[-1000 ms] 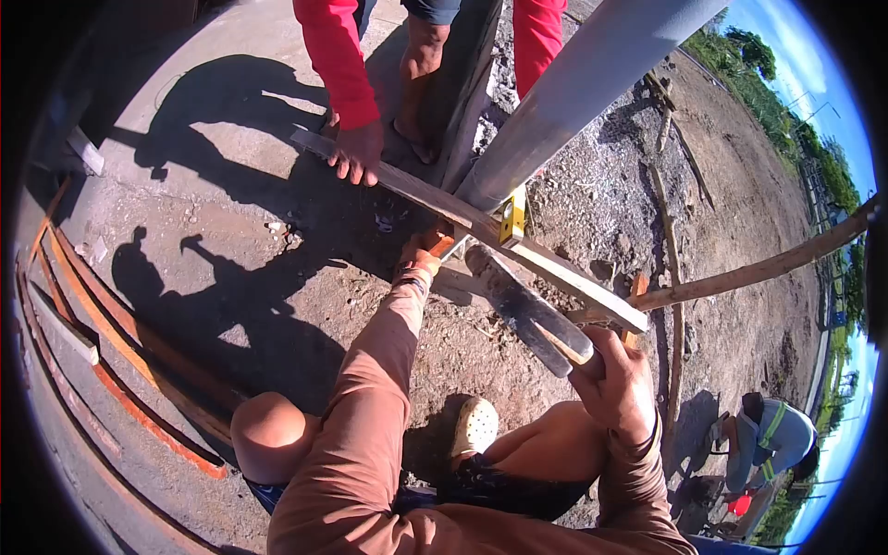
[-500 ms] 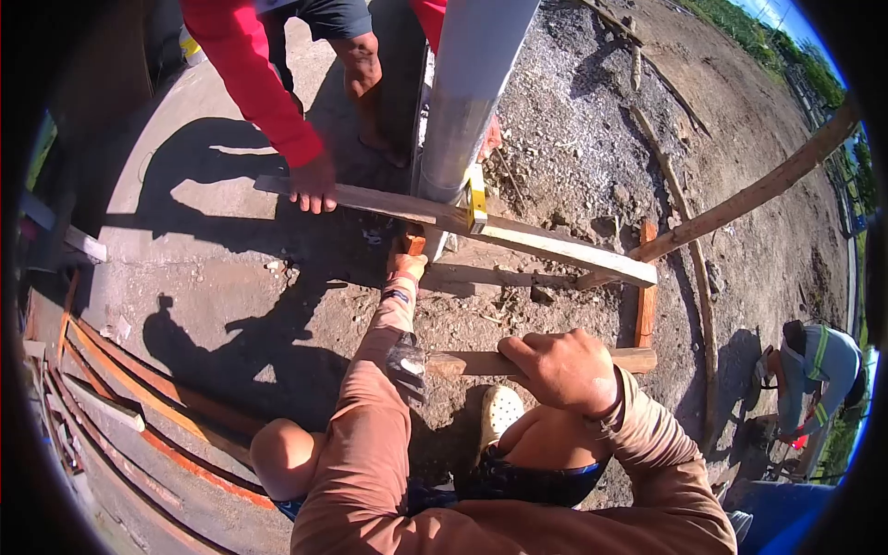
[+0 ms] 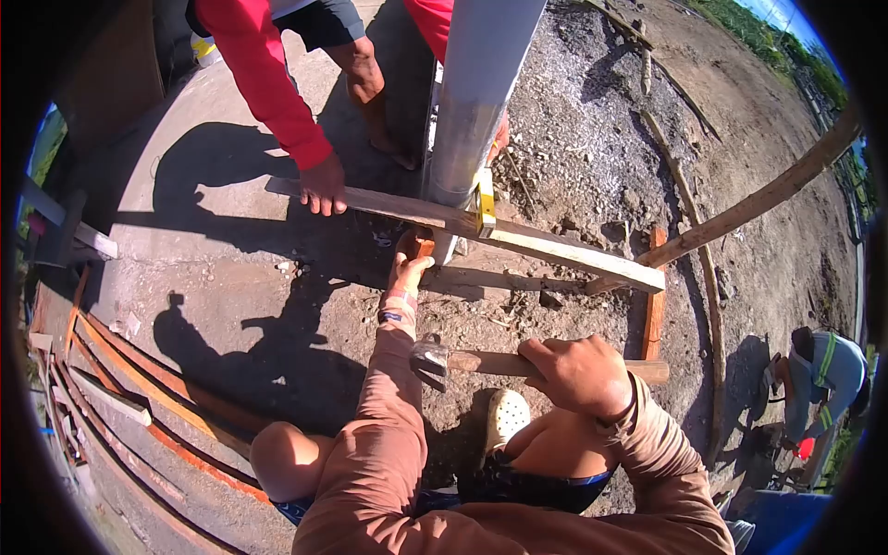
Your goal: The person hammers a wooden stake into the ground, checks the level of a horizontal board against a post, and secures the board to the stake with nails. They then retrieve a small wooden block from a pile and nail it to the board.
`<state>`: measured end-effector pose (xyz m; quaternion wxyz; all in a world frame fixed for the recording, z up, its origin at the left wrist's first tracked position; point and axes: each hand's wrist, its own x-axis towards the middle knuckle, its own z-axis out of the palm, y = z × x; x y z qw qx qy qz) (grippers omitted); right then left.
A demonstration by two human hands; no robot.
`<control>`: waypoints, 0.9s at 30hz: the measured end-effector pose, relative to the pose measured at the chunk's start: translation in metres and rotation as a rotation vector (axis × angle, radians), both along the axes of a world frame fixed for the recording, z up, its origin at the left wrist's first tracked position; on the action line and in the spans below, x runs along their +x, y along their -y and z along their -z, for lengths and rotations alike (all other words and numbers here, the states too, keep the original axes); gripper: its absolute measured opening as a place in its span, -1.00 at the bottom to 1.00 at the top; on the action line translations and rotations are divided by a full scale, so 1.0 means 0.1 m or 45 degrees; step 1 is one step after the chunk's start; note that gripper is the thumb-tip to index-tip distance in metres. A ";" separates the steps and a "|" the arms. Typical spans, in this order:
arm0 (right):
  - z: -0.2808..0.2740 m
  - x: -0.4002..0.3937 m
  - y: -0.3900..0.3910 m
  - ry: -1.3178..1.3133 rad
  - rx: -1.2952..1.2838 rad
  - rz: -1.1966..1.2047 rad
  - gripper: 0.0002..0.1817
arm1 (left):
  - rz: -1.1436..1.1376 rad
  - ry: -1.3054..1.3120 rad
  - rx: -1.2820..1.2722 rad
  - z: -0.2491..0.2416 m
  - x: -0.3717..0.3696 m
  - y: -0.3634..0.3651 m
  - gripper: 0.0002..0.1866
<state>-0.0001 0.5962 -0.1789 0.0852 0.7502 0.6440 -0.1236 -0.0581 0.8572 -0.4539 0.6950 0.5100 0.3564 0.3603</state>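
Note:
My right hand [image 3: 585, 375] is closed round the wooden handle of a hammer [image 3: 431, 361], whose metal head points left above my left forearm. My left hand [image 3: 407, 266] grips a short reddish wood piece [image 3: 424, 248] just under a long pale board [image 3: 555, 248]. That board lies across the base of a grey round post [image 3: 467, 120]. A yellow level [image 3: 486, 202] stands against the post and the board. A co-worker's hand [image 3: 323, 185] in a red sleeve rests on the board's left part; their other hand is mostly hidden behind the post.
An upright reddish stake [image 3: 654, 305] meets the board's right end, beside a slanting pole [image 3: 768, 199]. Long wood strips [image 3: 166, 375] lie at the lower left. Another person [image 3: 826, 375] bends down at the far right. Gravel and sticks cover the ground behind the post.
The hammer and my right hand sit slightly further right in view, with the hammer head a little higher. The whole scene has shifted slightly right. Both hands keep their hold.

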 end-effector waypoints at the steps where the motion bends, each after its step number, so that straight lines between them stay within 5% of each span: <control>1: 0.00 -0.01 -0.01 -0.032 -0.003 0.022 -0.67 | -0.039 0.360 -0.034 0.01 -0.04 0.01 -0.34; 5: 0.01 -0.01 -0.04 -0.075 0.051 0.076 -0.66 | -0.346 0.721 -0.484 -0.16 0.17 -0.24 -0.44; 8: 0.04 0.02 -0.04 -0.085 0.062 0.060 -0.68 | -0.558 0.442 -0.543 -0.27 0.44 -0.34 -0.48; 11: 0.10 0.07 -0.05 -0.095 0.096 0.024 -0.70 | -0.618 0.549 -0.593 -0.54 0.44 -0.24 -0.55; 19: 0.14 0.10 -0.18 -0.151 0.088 0.102 -0.66 | -0.614 0.540 -0.507 -0.14 0.51 -0.40 -0.62; 21: 0.13 0.10 -0.21 -0.176 0.053 0.150 -0.64 | -0.492 0.545 -0.575 -0.47 0.38 -0.27 -0.52; 25: 0.19 0.13 -0.23 -0.287 0.059 0.202 -0.58 | -0.495 0.681 -0.700 -0.09 0.39 -0.59 -0.58; 27: 0.22 0.19 -0.25 -0.461 0.118 0.279 -0.53 | -0.495 0.756 -0.691 -0.39 0.25 -0.54 -0.61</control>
